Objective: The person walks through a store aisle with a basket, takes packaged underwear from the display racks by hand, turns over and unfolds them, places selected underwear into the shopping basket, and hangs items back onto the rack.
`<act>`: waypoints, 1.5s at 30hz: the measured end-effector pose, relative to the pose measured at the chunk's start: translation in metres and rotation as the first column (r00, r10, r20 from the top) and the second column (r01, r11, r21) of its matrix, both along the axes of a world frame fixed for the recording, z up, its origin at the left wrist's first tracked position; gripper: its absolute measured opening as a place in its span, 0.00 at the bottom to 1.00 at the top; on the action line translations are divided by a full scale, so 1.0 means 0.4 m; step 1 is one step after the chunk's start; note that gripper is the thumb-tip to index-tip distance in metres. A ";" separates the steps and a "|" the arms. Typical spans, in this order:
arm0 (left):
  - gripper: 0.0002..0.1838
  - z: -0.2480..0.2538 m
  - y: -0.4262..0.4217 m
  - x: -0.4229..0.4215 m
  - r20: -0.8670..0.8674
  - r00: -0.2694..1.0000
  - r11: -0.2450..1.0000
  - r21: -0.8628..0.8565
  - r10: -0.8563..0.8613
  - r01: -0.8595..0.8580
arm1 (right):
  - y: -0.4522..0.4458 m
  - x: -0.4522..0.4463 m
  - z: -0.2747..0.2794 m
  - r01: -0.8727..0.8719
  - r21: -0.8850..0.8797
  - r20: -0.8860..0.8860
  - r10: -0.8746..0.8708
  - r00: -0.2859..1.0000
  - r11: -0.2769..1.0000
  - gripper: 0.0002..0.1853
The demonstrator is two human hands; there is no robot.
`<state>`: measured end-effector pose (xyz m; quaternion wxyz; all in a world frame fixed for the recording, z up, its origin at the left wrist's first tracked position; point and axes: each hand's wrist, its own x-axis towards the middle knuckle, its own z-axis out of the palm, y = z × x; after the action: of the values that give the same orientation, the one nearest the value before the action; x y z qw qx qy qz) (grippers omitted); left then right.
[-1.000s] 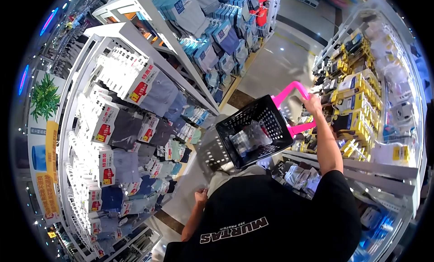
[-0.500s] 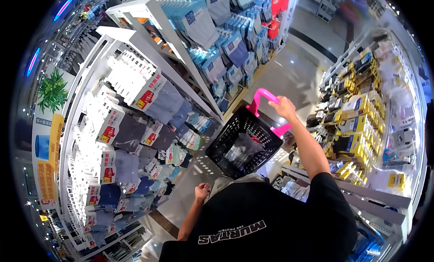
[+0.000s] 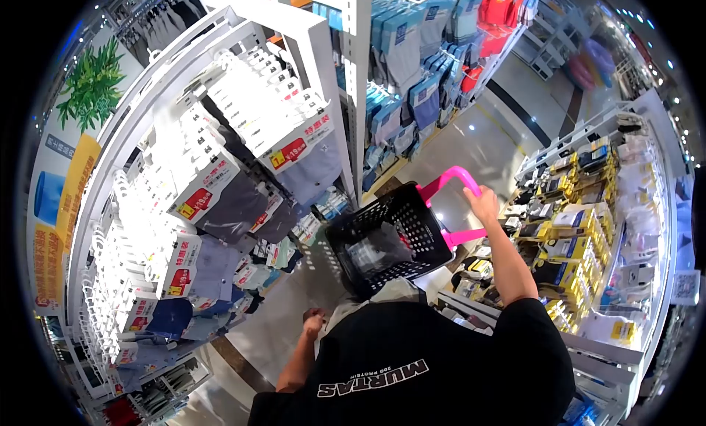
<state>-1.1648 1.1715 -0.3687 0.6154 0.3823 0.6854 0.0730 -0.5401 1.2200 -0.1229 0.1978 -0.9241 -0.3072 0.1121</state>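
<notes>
My right hand [image 3: 482, 203] is wrapped round the bright pink handle [image 3: 457, 177] of a black shopping basket [image 3: 434, 258]. The basket hangs tilted in front of me, its perforated walls facing up toward the camera. Inside it lies a clear plastic package [image 3: 375, 253] with something dark and a bit of red, contents not clear. Down at my left side, near my waist, my left hand [image 3: 314, 322] is small and dim, its fingers curled with nothing visible in them. Nearest to that hand are the packs of folded underwear [image 3: 257, 275] on the left rack.
A white rack [image 3: 316, 43] on my left carries boxed garments with red price tags. Blue packs [image 3: 404, 51] and red packs [image 3: 500, 6] hang beyond it. On the right stands a shelf of yellow-and-black packs [image 3: 570, 242]. Tiled floor [image 3: 441, 161] runs between them.
I have moved forward along the aisle, so the left rack appears closer and larger. The basket has swung and tilted more, its handle now further right; my right hand keeps hold of it.
</notes>
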 end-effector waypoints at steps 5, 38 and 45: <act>0.14 0.031 0.060 -0.050 -0.054 0.996 0.996 0.054 0.071 -0.068 | 0.012 -0.034 0.001 0.030 0.040 0.033 -0.031 0.999 0.999 0.24; 0.23 0.493 0.066 1.185 0.082 0.981 0.927 0.350 -0.174 0.135 | 0.194 0.035 -0.124 -0.302 0.476 -0.849 0.521 0.086 0.826 0.09; 0.19 0.505 0.075 1.184 0.300 0.945 0.937 0.348 -0.129 0.017 | 0.188 0.030 -0.125 -0.346 0.431 -0.816 0.524 0.245 0.833 0.09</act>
<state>-0.6913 1.2015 -0.1669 0.6443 0.4918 0.5394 0.2280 -0.5280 1.2954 -0.1727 0.3675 -0.5627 -0.3979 0.6245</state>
